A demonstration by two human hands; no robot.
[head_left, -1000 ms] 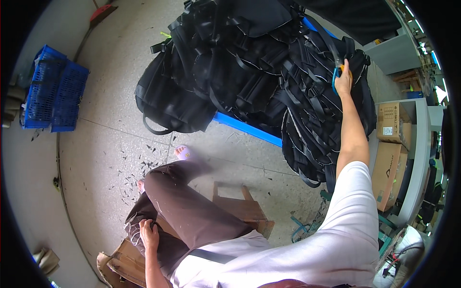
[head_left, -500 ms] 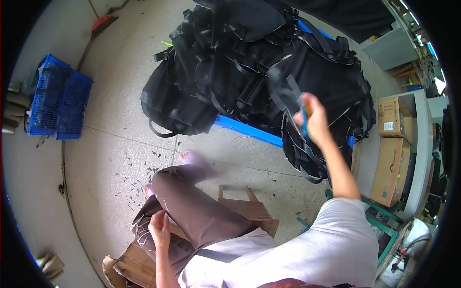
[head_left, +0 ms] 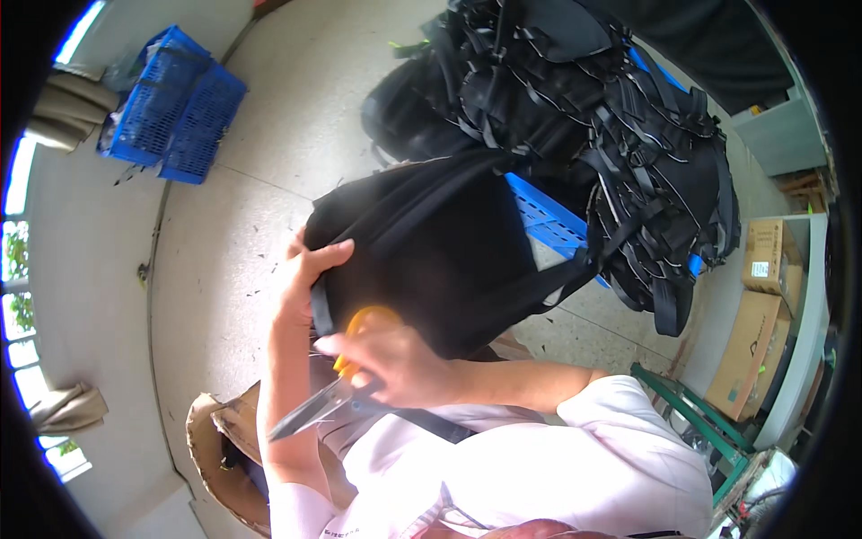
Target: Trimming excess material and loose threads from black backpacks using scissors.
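Observation:
A black backpack [head_left: 440, 256] lies across my lap, its far side reaching to the pile of bags. My left hand [head_left: 305, 274] grips its left edge, thumb on top of the fabric and fingers underneath. Close to that edge, my right hand [head_left: 404, 364] is closed around the yellow-orange handles of a pair of scissors [head_left: 310, 410]. The blades point down and left, over my left forearm, apart from the backpack. A dark strap [head_left: 435, 424] runs below my right hand across my shirt. Motion blurs the right hand and the handles.
More black backpacks [head_left: 664, 171] with straps and pale edges are heaped on a blue plastic crate [head_left: 543, 216]. Blue baskets [head_left: 202, 117] stand by the left wall. Cardboard boxes [head_left: 745, 355] sit on a shelf at right, near a green metal frame [head_left: 696, 409]. A torn carton [head_left: 206, 431] is at lower left.
A backpack has come onto my lap. My left hand has moved up from my knee to grip it. My right hand has come back from the pile with the scissors. The view has shifted.

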